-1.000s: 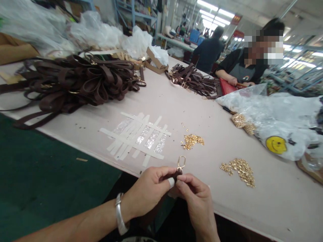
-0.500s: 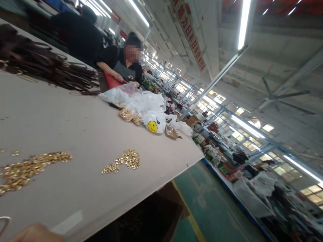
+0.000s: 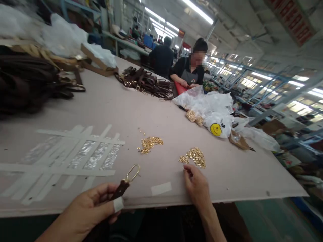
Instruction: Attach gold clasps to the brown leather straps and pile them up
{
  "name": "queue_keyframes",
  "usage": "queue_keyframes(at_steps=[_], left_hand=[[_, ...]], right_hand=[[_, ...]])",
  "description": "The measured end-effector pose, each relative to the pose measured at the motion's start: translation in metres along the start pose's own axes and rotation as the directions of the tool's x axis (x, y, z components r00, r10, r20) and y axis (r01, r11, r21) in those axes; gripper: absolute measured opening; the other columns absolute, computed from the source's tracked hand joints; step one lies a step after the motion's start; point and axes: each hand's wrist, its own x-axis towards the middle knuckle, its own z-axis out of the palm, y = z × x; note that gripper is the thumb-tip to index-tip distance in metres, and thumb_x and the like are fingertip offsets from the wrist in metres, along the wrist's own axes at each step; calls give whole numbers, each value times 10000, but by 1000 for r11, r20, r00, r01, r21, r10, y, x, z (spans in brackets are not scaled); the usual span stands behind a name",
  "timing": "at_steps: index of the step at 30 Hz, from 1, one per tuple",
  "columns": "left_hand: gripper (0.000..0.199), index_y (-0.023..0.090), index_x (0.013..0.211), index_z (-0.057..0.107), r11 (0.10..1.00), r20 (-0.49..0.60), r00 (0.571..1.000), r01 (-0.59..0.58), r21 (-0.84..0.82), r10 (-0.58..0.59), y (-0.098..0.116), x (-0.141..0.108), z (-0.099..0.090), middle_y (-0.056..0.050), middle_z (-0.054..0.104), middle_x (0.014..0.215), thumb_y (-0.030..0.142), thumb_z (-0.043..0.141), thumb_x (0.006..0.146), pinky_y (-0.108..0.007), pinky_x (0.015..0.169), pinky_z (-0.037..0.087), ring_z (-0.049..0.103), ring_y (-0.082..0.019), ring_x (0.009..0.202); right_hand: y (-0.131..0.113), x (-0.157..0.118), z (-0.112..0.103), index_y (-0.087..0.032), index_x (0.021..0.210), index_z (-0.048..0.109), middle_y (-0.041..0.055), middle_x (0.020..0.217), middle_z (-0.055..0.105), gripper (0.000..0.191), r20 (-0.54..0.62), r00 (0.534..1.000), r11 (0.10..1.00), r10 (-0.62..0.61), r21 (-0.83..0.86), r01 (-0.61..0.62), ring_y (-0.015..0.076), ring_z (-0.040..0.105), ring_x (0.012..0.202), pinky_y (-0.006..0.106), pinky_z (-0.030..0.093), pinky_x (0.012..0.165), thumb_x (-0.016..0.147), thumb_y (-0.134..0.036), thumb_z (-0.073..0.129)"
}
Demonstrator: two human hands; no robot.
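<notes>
My left hand [image 3: 91,205], its thumb wrapped in white tape, is closed around a dark brown leather strap [image 3: 120,189]. A gold oval ring [image 3: 133,172] sticks out from the strap's end. On the table, my right hand [image 3: 198,185] is at the near edge of a pile of small gold rings [image 3: 196,156], its fingers curled and thumb and forefinger close together. Whatever may be between those fingertips is too small to make out. Left of that pile lies another heap of small gold pieces [image 3: 150,144], with a few loose bits beside it.
Tape strips [image 3: 96,173] cross the table's left side. Dark straps lie in a bundle [image 3: 143,80] at the back and a larger heap [image 3: 27,80] at far left. White plastic bags [image 3: 214,104] stand back right. Across the table sits a person [image 3: 188,70] with a red item.
My view has swung left and levelled. Both hands now show, the left with the strap and the right at the ring pile; before, only part of one hand showed at the bottom left.
</notes>
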Motion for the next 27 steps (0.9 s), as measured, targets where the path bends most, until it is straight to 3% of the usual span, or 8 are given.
queue_keyframes(at_steps=[4, 8, 10, 17, 19, 22, 24, 27], left_hand=[[365, 182, 903, 747, 998, 65, 998, 3, -67, 2, 5, -3, 2, 2, 706, 691, 327, 880, 596, -207, 556, 473, 591, -131, 587], [345, 201, 1011, 749, 994, 65, 997, -21, -112, 29, 9, -11, 0, -15, 747, 836, 272, 829, 683, -208, 681, 493, 634, -140, 722], [305, 193, 1011, 746, 992, 81, 995, -43, -118, 52, 13, -14, -1, -14, 747, 874, 235, 798, 713, -209, 731, 487, 639, -136, 765], [157, 141, 830, 708, 976, 94, 987, -108, -191, 128, 15, -12, -1, 29, 671, 737, 181, 769, 691, -209, 658, 447, 567, -87, 633], [180, 139, 873, 717, 971, 93, 986, -120, -206, 141, 11, -9, 1, 23, 674, 754, 197, 757, 708, -221, 668, 449, 567, -86, 631], [218, 150, 915, 725, 962, 72, 983, -146, -230, 166, 6, -4, 5, 18, 677, 774, 195, 750, 704, -231, 667, 453, 570, -91, 636], [235, 151, 910, 723, 957, 53, 980, -175, -231, 192, 4, -2, 9, 16, 678, 769, 175, 756, 679, -227, 640, 443, 568, -95, 634], [198, 146, 894, 716, 956, 50, 970, -223, -193, 236, 4, -1, 13, 4, 693, 762, 166, 726, 697, -225, 613, 429, 578, -105, 630]], right_hand=[[10, 23, 6, -205, 1089, 647, 77, 985, 723, 271, 118, 978, 974, -171, -127, 186, 227, 634, 962, 357, 504, 858, 923, -129, 447], [9, 41, 13, -208, 1063, 651, 72, 884, 722, 259, 232, 941, 924, -248, -234, 301, 236, 621, 896, 339, 491, 802, 909, -104, 470], [11, 46, 14, -204, 1043, 650, 77, 880, 719, 257, 264, 928, 904, -262, -268, 332, 239, 624, 887, 339, 486, 790, 896, -96, 467], [30, 55, 15, -188, 993, 675, 106, 827, 715, 227, 266, 924, 884, -276, -307, 353, 285, 649, 816, 409, 500, 738, 873, -200, 484], [25, 51, 15, -212, 964, 692, 89, 849, 727, 212, 220, 949, 936, -224, -221, 273, 272, 665, 807, 409, 516, 752, 875, -270, 509], [-8, 33, 17, -234, 939, 706, 60, 887, 743, 188, 167, 985, 988, -33, 152, 7, 241, 691, 794, 369, 551, 737, 861, -383, 621], [-42, 16, 22, -231, 932, 705, 48, 902, 743, 184, 211, 976, 893, 54, 427, -142, 222, 697, 826, 326, 564, 737, 832, -386, 700], [-91, -6, 35, -229, 932, 706, 34, 898, 737, 134, 260, 965, 766, 38, 613, -195, 187, 689, 838, 273, 557, 751, 831, -316, 724]])
